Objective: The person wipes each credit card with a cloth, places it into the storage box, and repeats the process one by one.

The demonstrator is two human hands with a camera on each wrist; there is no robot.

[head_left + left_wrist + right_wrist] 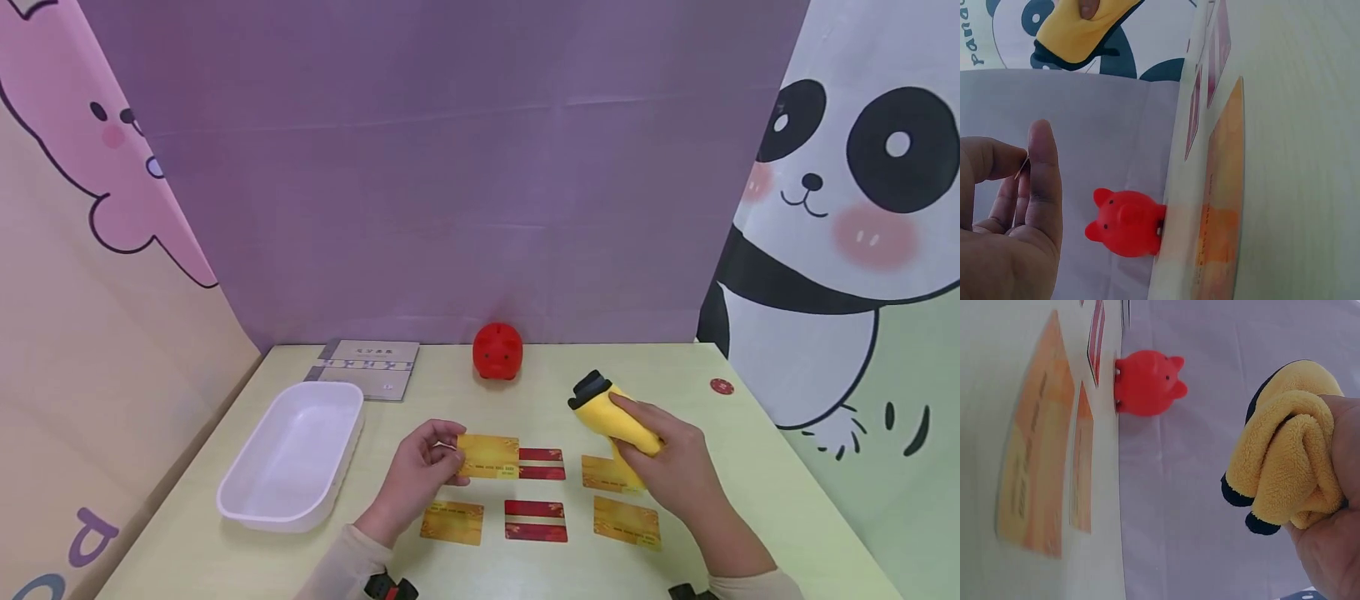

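Observation:
My left hand pinches a gold bank-style card by its left edge between thumb and fingers, raised over the table. In the left wrist view only a thin edge of it shows at the fingertips. Partly behind it lies a red striped card. My right hand grips a folded yellow cloth with black edging, held up over a gold card that it partly covers in the head view. In the nearer row lie a gold card, a red striped card and another gold card.
A white plastic tub stands on the left of the table. Behind it lies a grey booklet. A red piggy bank sits at the back middle, and a small red disc lies toward the back right. A purple curtain hangs behind.

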